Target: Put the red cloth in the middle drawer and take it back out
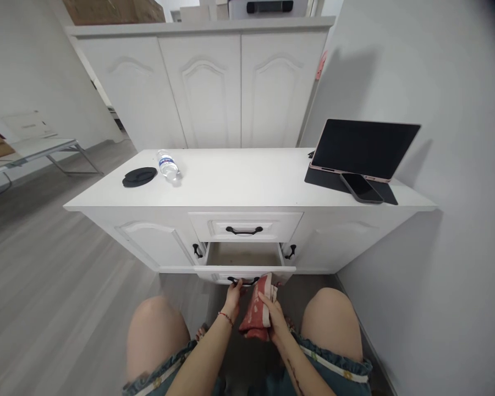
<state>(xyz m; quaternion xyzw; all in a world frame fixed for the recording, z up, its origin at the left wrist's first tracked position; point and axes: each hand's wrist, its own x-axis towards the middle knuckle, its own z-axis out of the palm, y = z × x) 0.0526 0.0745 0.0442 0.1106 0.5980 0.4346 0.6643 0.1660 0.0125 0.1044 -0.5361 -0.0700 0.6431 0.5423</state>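
Note:
My left hand is closed at the left end of the black handle on the lower drawer. That drawer is pulled out, and its bare bottom shows inside. In my right hand is a folded red and white cloth, gripped with the thumb on top. The cloth hangs just in front of the drawer face, to the right of my left hand. It hides the right end of the handle. Above, the upper drawer is closed.
On the white cabinet top lie a water bottle and a black round item at left. A dark-screened tablet and a phone rest on a black mat at right. My knees flank the drawer; a wall stands at right.

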